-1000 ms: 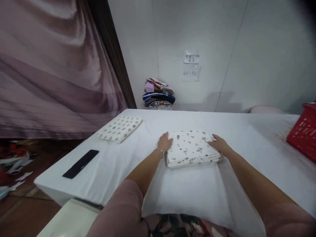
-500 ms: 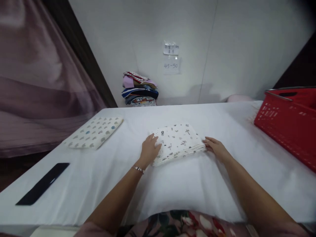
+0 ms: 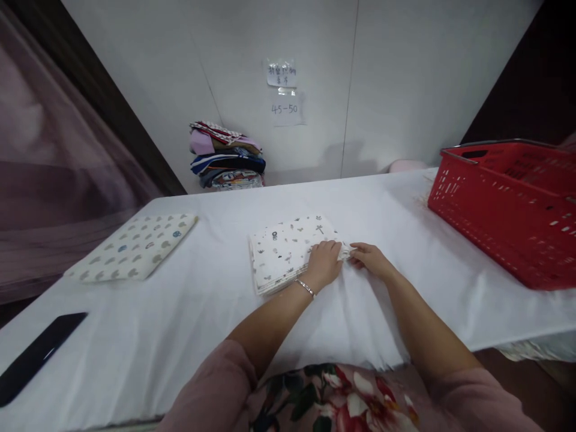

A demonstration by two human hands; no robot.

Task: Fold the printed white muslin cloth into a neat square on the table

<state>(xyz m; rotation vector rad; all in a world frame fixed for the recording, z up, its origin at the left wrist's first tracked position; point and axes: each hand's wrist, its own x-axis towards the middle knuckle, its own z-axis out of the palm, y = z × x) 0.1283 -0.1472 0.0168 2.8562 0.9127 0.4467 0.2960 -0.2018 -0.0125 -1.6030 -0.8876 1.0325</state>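
A folded white cloth with small grey and dark prints lies in the middle of the white-covered table, its layers showing along the near edge. My left hand rests flat on the cloth's right part, fingers laid out over the fabric, and covers its near right corner. Just beyond it, my right hand pinches the cloth's right edge between thumb and fingers, where the fabric is bunched a little.
At the left lies a folded cream cloth with mouse-head shapes, and nearer a dark phone-like slab. A red plastic basket stands at the right. Folded fabrics are stacked by the wall, below paper signs.
My left hand has moved from the cloth's left edge across to its right part. My right hand stays at the right edge. The view has shifted to the right.
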